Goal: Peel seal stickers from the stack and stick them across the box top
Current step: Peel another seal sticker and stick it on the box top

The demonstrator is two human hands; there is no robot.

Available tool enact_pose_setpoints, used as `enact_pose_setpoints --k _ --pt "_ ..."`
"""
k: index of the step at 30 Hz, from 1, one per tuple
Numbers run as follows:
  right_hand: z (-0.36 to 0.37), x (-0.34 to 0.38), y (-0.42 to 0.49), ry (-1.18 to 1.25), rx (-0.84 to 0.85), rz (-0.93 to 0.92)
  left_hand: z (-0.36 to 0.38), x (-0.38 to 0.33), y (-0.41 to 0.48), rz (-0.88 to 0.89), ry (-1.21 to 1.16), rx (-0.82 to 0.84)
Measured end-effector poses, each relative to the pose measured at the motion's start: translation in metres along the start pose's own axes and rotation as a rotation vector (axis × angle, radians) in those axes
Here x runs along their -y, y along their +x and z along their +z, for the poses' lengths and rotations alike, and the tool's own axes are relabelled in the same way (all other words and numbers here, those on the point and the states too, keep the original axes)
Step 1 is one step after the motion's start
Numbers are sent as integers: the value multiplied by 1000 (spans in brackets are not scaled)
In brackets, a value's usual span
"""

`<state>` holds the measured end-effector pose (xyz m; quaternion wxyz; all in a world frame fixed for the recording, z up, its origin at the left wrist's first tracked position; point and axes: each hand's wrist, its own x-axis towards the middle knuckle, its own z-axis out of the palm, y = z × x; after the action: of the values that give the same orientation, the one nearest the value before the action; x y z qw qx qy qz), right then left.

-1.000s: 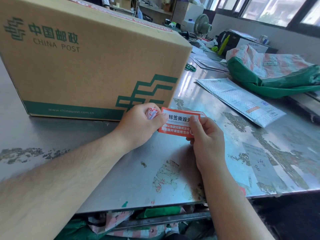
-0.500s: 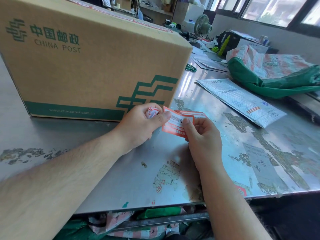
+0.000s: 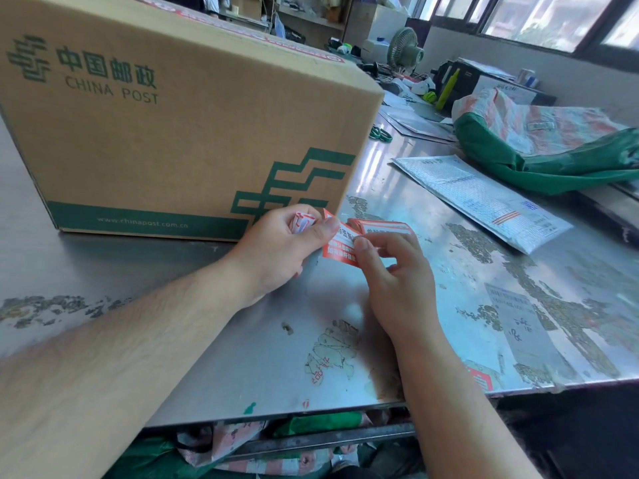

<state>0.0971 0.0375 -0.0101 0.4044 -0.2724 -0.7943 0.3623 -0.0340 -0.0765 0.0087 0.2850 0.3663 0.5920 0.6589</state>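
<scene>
A large brown China Post cardboard box [image 3: 179,133] stands on the steel table at the upper left; red-and-white tape runs along its top edge. In front of its lower right corner my left hand [image 3: 280,250] grips the stack of red-and-white seal stickers [image 3: 340,250], thumb pressed on the stack's left end, with crumpled backing paper [image 3: 302,223] tucked in the fist. My right hand [image 3: 390,271] pinches the top sticker's edge with thumb and forefinger. That sticker curls up and away from the stack toward the right.
The steel table [image 3: 242,357] carries patches of old label residue. A white padded mailer [image 3: 477,198] lies to the right, a green-and-patterned sack [image 3: 553,146] behind it. Green scissors [image 3: 380,133], a fan [image 3: 404,50] and clutter sit farther back. The table's front edge is near.
The flat sticker stack has bent: my right thumb slid left onto the top sticker, which has lifted and curled away from the stack. My left hand stayed in place.
</scene>
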Motion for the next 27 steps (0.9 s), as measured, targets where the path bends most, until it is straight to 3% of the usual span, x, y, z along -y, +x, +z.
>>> enact_pose_setpoints --k 11,27 --pt "-5 8 -4 211 142 -64 0 -7 -1 -45 -80 22" --pt "-7 9 -8 283 158 -81 -3 -1 2 -54 -152 74"
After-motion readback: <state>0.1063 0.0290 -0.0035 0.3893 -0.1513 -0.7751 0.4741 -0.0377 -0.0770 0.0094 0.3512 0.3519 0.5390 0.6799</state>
